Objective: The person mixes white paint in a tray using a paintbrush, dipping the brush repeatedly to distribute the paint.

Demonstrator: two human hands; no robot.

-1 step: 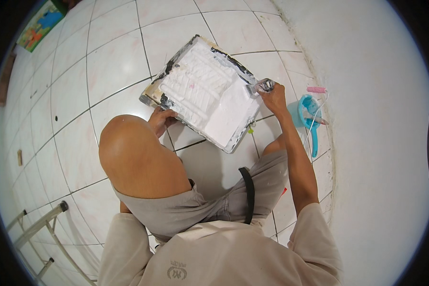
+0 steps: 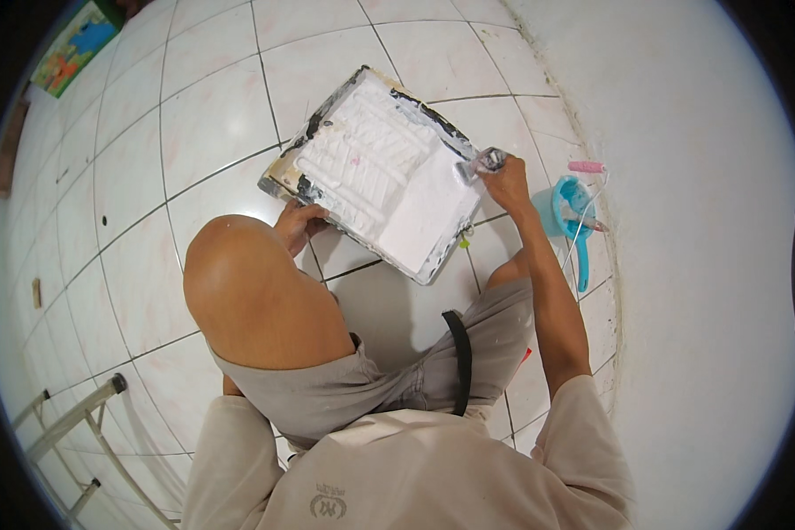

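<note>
A paint-smeared roller tray (image 2: 440,121) lies at a slant on the tiled floor in front of my legs. White paint (image 2: 428,208) fills its smooth right part, and thick white paint coats the ribbed left part. My left hand (image 2: 298,225) grips the tray's near left edge, its fingertips partly hidden by the rim. At the right side of the tray, my right hand (image 2: 509,185) is closed on a paintbrush (image 2: 477,165), whose paint-covered bristles point left at the tray's right rim, over the paint.
Beside my right forearm stands a light blue dipper (image 2: 551,212) with a second brush (image 2: 590,222) in it. A small pink roller (image 2: 586,166) rests by it, near the white wall (image 2: 698,247). A metal frame (image 2: 75,413) is at the lower left, and a small brown block (image 2: 36,292) lies farther up.
</note>
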